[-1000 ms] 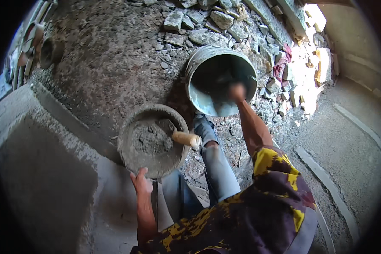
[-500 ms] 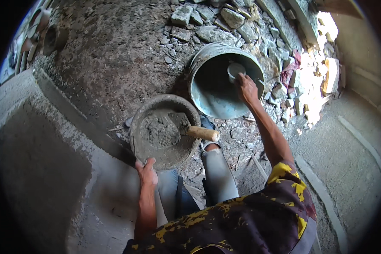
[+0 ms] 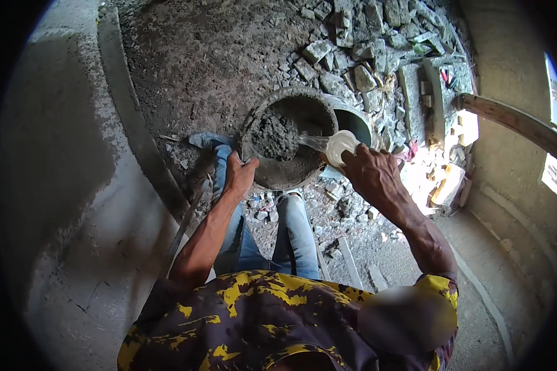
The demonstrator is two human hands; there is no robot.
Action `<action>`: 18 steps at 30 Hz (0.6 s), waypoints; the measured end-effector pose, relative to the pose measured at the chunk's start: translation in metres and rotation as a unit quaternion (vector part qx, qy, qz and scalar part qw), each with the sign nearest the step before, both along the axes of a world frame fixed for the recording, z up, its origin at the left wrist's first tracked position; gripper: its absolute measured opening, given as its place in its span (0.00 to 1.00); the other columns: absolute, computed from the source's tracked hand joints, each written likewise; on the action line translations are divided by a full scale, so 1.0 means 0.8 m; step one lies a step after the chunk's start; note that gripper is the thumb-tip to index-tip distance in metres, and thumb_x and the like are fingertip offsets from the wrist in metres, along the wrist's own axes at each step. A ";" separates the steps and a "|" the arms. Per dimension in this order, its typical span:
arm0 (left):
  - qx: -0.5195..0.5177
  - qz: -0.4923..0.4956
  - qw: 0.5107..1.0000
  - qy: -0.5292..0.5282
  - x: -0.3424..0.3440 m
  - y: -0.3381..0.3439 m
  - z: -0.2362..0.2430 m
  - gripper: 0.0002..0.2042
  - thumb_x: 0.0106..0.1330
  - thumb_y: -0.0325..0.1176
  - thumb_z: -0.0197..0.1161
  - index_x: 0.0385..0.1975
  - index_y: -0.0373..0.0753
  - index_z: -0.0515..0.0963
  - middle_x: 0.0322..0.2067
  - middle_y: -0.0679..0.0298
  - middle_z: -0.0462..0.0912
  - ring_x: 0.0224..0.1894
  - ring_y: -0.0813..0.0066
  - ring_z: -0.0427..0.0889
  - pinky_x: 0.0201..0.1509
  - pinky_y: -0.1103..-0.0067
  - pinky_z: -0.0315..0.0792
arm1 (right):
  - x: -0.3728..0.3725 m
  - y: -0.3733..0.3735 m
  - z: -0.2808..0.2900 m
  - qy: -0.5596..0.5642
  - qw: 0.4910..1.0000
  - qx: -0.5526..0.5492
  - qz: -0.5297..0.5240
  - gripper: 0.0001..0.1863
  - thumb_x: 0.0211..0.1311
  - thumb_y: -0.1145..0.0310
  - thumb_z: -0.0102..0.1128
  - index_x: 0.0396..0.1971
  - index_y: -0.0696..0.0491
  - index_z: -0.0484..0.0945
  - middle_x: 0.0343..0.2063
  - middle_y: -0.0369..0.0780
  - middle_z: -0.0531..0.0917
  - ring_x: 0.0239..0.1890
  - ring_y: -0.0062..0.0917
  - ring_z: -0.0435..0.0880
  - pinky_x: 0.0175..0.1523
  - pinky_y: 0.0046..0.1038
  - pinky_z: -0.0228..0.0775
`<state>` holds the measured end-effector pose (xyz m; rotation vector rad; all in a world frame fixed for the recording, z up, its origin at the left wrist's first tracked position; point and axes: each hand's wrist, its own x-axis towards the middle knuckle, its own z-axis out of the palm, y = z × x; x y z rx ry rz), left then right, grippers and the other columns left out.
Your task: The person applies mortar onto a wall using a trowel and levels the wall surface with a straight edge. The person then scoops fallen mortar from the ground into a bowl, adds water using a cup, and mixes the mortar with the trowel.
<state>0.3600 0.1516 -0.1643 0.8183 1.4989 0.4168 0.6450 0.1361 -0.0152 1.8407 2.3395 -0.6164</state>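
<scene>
Water streams from a pale cup, tilted over the round grey basin and held in my right hand. The stream falls leftward onto a heap of wet grey mortar inside. My left hand is closed on the basin's near-left rim, thumb on the edge. Behind the basin's right side, partly hidden by it, stands a large bucket. The wooden-handled trowel cannot be clearly made out now; the cup and my right hand cover that area.
Broken stones and rubble are heaped at the far right. A low concrete edge runs along the left beside a smooth slab. A wooden beam juts from the right wall. Thin strips lie on the ground near my legs.
My right hand has brought the cup out of the bucket, leftward to the basin, and tipped it so water pours. The basin now overlaps the bucket in view; my left hand still holds its rim.
</scene>
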 end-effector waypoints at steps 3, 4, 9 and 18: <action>0.041 0.050 0.995 -0.071 0.006 0.001 0.002 0.06 0.52 0.24 0.58 0.29 0.33 0.72 0.25 0.68 0.75 0.27 0.81 0.70 0.30 0.79 0.67 | -0.003 0.007 0.051 -0.017 0.999 -0.024 -0.024 0.07 0.50 0.67 0.60 0.29 0.51 0.75 0.22 0.41 0.73 0.18 0.32 0.76 0.23 0.33 0.67; 0.031 0.059 0.994 -0.089 0.008 0.006 0.008 0.05 0.52 0.24 0.58 0.28 0.33 0.72 0.24 0.69 0.74 0.26 0.82 0.69 0.29 0.79 0.66 | 0.001 0.007 0.063 -0.020 0.997 -0.031 -0.060 0.07 0.52 0.65 0.59 0.29 0.51 0.74 0.23 0.41 0.73 0.21 0.32 0.77 0.24 0.33 0.68; 0.036 0.083 0.994 -0.054 -0.023 0.030 0.040 0.03 0.52 0.24 0.58 0.25 0.35 0.72 0.22 0.71 0.73 0.24 0.84 0.67 0.26 0.81 0.64 | -0.008 0.018 0.079 -0.001 0.994 0.001 -0.108 0.09 0.53 0.64 0.59 0.31 0.52 0.74 0.22 0.41 0.74 0.20 0.29 0.77 0.27 0.32 0.72; 0.072 -0.020 0.997 -0.006 -0.065 0.066 0.059 0.19 0.51 0.26 0.59 0.45 0.30 0.69 0.40 0.56 0.75 0.42 0.68 0.72 0.47 0.72 0.67 | -0.072 0.061 0.110 0.017 0.996 0.076 0.045 0.09 0.55 0.67 0.55 0.37 0.47 0.74 0.32 0.42 0.72 0.30 0.29 0.77 0.34 0.35 0.63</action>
